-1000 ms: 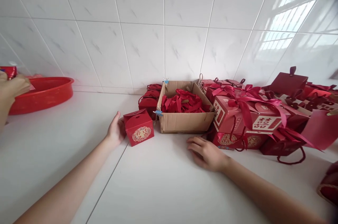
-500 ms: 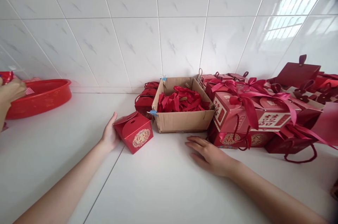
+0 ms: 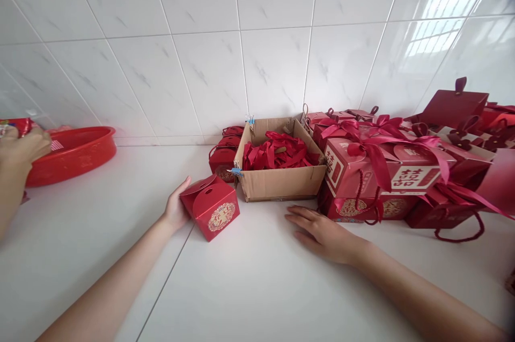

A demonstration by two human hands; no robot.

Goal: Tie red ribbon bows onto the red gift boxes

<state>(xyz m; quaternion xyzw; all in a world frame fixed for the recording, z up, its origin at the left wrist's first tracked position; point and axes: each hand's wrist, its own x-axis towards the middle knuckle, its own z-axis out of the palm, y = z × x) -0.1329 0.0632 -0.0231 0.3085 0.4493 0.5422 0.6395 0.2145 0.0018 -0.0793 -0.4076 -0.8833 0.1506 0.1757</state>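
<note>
A red gift box (image 3: 215, 208) with a gold round emblem and a curved flap top sits on the white table, left of centre. My left hand (image 3: 177, 208) grips its left side, thumb up along the edge and the other fingers mostly hidden behind the box. Palm down on the table, my right hand (image 3: 319, 232) rests with its fingers stretched out and nothing in them. Just beyond it stands an open cardboard box (image 3: 281, 186) of red ribbons (image 3: 279, 151). Ribbon-tied red boxes (image 3: 386, 170) are stacked beside that hand's right.
Small red boxes (image 3: 225, 157) stand left of the carton, whose left side carries blue binder clips (image 3: 235, 172). At far left another person's hand (image 3: 28, 143) holds a red packet near a red basin (image 3: 76, 154). A tiled wall (image 3: 201, 73) rises behind.
The view has shifted slightly, so the left-hand things appear a little further right. The other person's hand has come further into view. My hands keep about the same places.
</note>
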